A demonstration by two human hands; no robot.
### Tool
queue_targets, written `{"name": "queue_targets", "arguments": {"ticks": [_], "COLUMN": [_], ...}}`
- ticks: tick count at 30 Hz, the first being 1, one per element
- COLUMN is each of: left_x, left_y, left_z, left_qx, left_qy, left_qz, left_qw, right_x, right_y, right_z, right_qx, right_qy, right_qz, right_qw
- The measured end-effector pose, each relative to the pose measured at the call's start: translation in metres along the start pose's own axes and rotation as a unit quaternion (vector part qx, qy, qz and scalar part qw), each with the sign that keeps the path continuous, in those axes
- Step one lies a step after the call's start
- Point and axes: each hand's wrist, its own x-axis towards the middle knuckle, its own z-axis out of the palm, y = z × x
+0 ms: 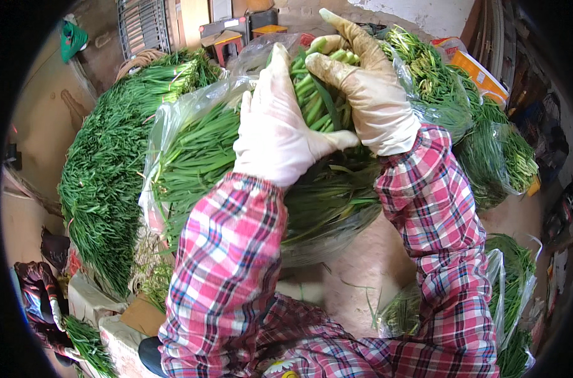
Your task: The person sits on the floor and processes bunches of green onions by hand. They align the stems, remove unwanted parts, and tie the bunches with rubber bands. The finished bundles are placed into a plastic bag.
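My left hand point(277, 118), in a pale glove, lies against the left side of a bundle of leafy green stalks point(317, 101), fingers extended and thumb stretched to the right. Opposite it, my right hand point(369, 85), in a glove stained brown at the fingers, is bent around the upper right of the stalks, with its forefinger raised. Whether either hand grips the bundle cannot be told. Beneath and to the left of my hands, long green leaves point(201, 141) lie in a clear plastic bag point(161, 123). Darker, looser leaves point(334, 203) spread below my wrists.
A large heap of tied greens point(107, 165) rises on the left. More bagged greens point(487, 156) stand on the right, near an orange box point(480, 75). A small red stool point(227, 47) is at the back. Another person point(43, 302) handles greens at the lower left.
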Motion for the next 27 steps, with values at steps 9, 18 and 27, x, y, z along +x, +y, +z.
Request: {"name": "queue_targets", "arguments": {"ticks": [9, 18, 27], "left_x": [-0.002, 0.000, -0.005], "left_y": [-0.006, -0.006, -0.012], "left_z": [0.013, 0.008, 0.007], "left_qx": [-0.132, -0.190, -0.244], "left_qy": [-0.069, -0.068, -0.009], "left_qz": [-0.134, -0.183, -0.139], "left_qw": [0.980, 0.962, 0.960], "right_x": [-0.008, -0.068, -0.080], "right_y": [-0.028, -0.036, 0.043], "right_z": [-0.007, -0.043, -0.028], "right_qx": [0.183, 0.049, -0.086], "right_qy": [-0.085, 0.137, 0.168], "right_qz": [0.081, -0.270, -0.140], "right_qw": [0.976, 0.952, 0.972]}}
